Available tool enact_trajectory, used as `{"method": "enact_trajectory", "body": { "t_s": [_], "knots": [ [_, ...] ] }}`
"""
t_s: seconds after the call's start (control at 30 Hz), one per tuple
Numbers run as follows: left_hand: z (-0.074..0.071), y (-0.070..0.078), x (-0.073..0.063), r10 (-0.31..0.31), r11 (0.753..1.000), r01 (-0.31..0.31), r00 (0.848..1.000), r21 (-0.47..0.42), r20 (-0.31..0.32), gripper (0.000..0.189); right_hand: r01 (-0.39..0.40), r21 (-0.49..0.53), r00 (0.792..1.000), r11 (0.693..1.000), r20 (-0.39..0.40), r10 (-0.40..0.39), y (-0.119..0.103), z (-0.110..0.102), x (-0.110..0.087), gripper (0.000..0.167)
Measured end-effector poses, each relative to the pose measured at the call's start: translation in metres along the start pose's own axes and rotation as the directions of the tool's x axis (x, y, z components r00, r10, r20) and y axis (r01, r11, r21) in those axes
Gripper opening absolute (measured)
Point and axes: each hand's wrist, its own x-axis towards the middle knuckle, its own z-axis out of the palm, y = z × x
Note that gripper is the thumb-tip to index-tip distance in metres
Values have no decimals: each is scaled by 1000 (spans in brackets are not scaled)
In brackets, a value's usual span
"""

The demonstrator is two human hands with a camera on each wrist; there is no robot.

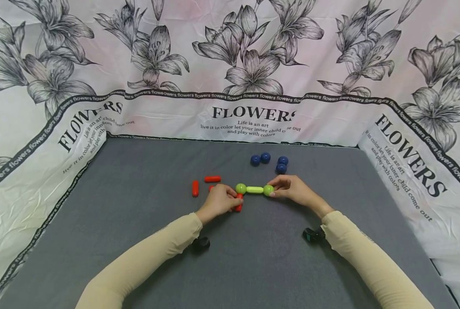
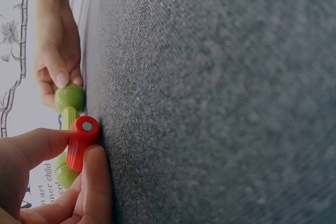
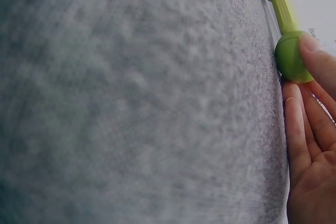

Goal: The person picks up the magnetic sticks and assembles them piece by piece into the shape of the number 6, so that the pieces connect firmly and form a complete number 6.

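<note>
In the head view, a yellow-green rod (image 1: pixel 255 189) lies between two green balls, joined end to end. My right hand (image 1: pixel 297 190) pinches the right green ball (image 1: pixel 268 189) between thumb and fingers. Between thumb and fingers, my left hand (image 1: pixel 219 200) holds a red rod (image 2: pixel 79 148), its far end at the left green ball (image 1: pixel 240 188). Whether rod and ball touch cannot be told. A round silvery magnet shows in the rod's near end in the left wrist view. Further red rods (image 1: pixel 195 188) lie left of my left hand, one partly hidden by it.
Several dark blue balls (image 1: pixel 265 158) sit behind the green piece, towards the back of the grey table (image 1: pixel 145 171). A cloth printed with flowers (image 1: pixel 253 116) rises along the back and sides. Dark wrist devices (image 1: pixel 311 234) show beneath both forearms.
</note>
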Motion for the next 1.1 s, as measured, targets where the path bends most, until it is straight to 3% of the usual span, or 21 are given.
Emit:
{"method": "enact_trajectory", "body": {
  "t_s": [0.83, 0.93, 1.03, 1.1],
  "knots": [
    [-2, 0, 0, -29, 999, 30, 999, -36, 21, 27, -42, 17, 999, 999, 34, 41, -9, -9, 4, 37],
    [-1, -1, 1, -31, 999, 32, 999, -37, 24, 27, -39, 21, 999, 999, -8, 40, -7, -14, 3, 36],
    [0, -2, 1, -33, 999, 34, 999, -41, 29, 28, -44, 11, 993, 999, -109, 45, -4, -20, 3, 38],
    [0, -3, 2, -35, 998, 36, 999, -44, 32, 28, -63, -10, 978, 998, -198, 60, -2, -25, 4, 39]
  ]
}}
